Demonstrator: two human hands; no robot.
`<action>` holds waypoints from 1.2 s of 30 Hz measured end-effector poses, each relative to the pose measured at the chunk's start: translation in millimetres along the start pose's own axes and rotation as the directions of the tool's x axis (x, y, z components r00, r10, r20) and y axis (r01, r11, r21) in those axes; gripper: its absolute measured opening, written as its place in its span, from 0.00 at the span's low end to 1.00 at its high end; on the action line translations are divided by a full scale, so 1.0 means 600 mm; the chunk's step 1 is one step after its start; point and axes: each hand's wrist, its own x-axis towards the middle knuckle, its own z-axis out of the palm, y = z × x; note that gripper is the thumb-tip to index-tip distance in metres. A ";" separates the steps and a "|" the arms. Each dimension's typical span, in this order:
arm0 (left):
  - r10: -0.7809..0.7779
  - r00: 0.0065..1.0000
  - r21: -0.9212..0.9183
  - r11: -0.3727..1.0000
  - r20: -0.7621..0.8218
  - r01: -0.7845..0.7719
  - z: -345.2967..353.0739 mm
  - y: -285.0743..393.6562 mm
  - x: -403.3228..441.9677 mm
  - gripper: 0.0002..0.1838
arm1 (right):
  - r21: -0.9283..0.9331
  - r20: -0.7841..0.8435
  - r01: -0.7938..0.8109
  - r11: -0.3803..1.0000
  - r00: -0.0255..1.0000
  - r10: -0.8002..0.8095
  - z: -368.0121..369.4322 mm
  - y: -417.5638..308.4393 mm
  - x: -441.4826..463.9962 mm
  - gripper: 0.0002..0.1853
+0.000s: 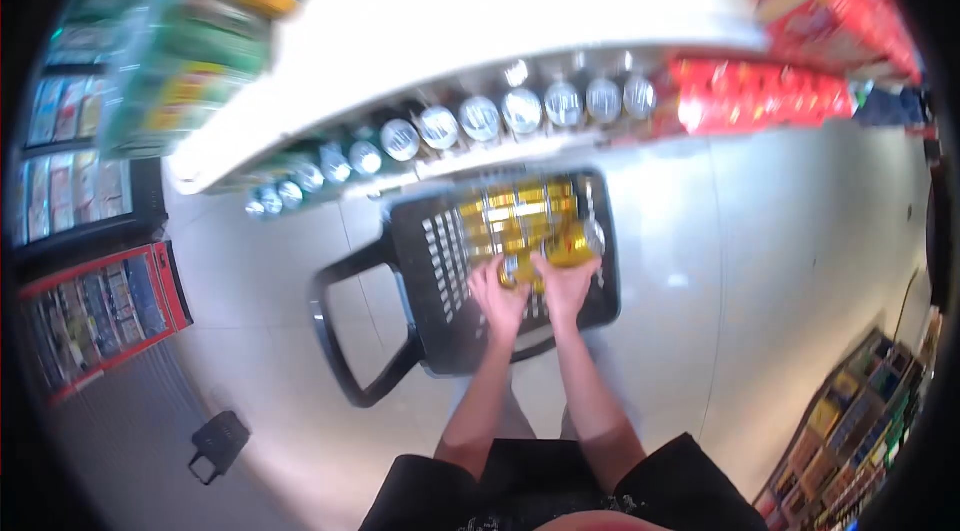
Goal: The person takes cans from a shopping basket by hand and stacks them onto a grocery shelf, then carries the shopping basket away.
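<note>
At the far left stands a fridge (75, 196) of packets, with a red-edged case (105, 316) below it. A small black basket (225, 439) sits on the floor (670, 241) near the lower left, well apart from me. Green packs (195, 81) rise at the left end of a bright white shelf (520, 1), and along its near edge runs a curved row of lids (480, 119), round and silvery.

Next comes the big basket (435, 331), slotted and black, its looped handle (318, 309) jutting left. In its upper part lie gold cans (515, 209), side by side in rows, just beyond my fingers.

My left hand (497, 299) grips the left can (517, 269), which lies against the thumb side of my hand, to its upper right. My right hand (568, 289) is closed around the right can (573, 245), tilted, its silvery end to the right; it lies just beyond my palm, over the basket's right half. My hands are near each other. Blur hides whether the two cans touch.

Further right, red boxes (765, 94) shine on the shelf, and a rack (845, 421) of goods fills the lower right corner.
</note>
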 end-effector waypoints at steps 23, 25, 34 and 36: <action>-0.193 0.839 -0.553 0.820 -0.508 -0.146 -0.349 0.461 0.495 0.38 | -0.285 0.359 0.918 0.275 0.368 -0.858 0.242 -0.808 -0.136 0.46; -0.189 0.839 -0.530 0.838 -0.511 -0.134 -0.350 0.460 0.509 0.39 | -0.292 0.362 0.900 0.325 0.418 -0.833 0.266 -0.814 -0.120 0.47; -0.039 0.798 -0.428 0.859 -0.601 -0.280 -0.371 0.455 0.529 0.30 | -0.239 0.400 0.904 0.355 0.425 -0.812 0.329 -0.845 -0.079 0.47; 0.072 0.843 -0.458 0.813 -0.533 -0.359 -0.360 0.442 0.529 0.26 | -0.207 0.368 0.928 0.310 0.368 -0.854 0.346 -0.843 -0.074 0.47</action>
